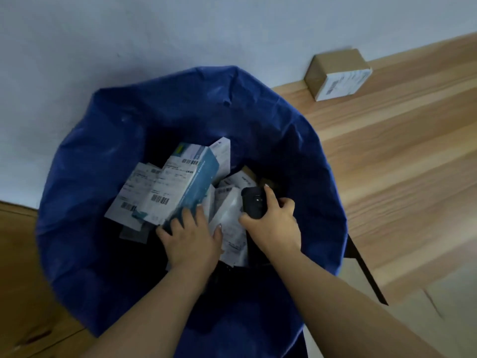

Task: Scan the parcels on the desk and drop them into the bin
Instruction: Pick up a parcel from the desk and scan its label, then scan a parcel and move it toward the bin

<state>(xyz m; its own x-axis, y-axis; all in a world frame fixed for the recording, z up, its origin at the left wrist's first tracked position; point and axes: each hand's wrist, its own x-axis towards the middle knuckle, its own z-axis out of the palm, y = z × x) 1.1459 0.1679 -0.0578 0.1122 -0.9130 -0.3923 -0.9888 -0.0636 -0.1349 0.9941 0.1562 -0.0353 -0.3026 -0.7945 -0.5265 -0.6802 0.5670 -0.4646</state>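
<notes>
Left hand [192,237] gripping teal-and-white labelled carton [180,187], fingers curled round its lower end, inside blue-lined bin [85,156]. Right hand [273,218] clasping black handheld scanner [254,202]. Barcode labels visible, print unreadable. Brown cardboard parcel [338,73] on pale wooden worktop [402,156].

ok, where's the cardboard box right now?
In the head view the cardboard box sits upper right, on the wooden desk against the wall, beyond the blue bin and away from both hands.

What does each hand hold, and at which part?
Left hand grips the teal box at its lower end; right hand grips the black scanner around its body.
</notes>
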